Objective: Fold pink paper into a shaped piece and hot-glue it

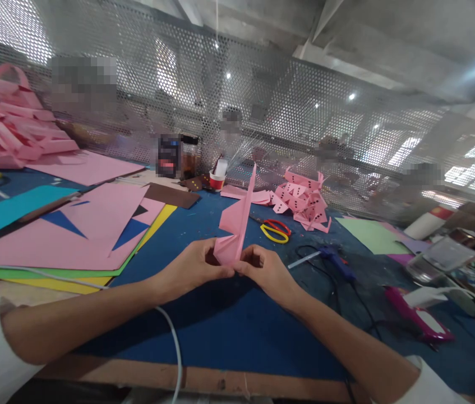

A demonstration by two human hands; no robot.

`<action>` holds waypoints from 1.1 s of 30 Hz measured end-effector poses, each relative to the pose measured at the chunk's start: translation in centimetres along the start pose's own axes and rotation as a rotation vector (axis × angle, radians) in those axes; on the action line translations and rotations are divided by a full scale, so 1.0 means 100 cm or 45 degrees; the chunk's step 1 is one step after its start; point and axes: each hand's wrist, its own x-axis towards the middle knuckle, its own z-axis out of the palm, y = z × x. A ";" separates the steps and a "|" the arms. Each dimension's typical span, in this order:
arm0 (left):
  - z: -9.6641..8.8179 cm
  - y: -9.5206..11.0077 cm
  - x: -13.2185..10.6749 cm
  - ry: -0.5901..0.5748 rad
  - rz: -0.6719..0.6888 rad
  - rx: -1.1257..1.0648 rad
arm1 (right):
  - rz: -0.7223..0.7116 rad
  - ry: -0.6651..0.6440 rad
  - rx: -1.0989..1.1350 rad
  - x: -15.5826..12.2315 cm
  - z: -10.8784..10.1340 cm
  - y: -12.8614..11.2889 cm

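Note:
A folded piece of pink paper (pixel 234 227) stands upright above the blue table, with a notch on its left side and a long pointed end at the top. My left hand (pixel 195 264) pinches its lower left edge between thumb and fingers. At the lower right corner, my right hand (pixel 268 272) pinches the same paper, its thumb close to the left thumb. Beyond the hands lie scissors (pixel 276 231) with red and yellow handles. To the right of my right hand rests a blue glue gun (pixel 336 262) with a glue stick in it.
Pink, green and yellow sheets (pixel 106 247) are stacked at left, below a pink strip heap (pixel 14 123). Dotted pink pieces (pixel 302 199) sit at the back near a paper cup (pixel 217 179). A magenta device (pixel 420 317) lies right. A white cable (pixel 174 336) crosses the front edge.

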 end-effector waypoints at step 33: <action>0.004 0.004 -0.005 -0.045 -0.015 0.116 | -0.173 -0.023 -0.104 -0.004 0.001 -0.003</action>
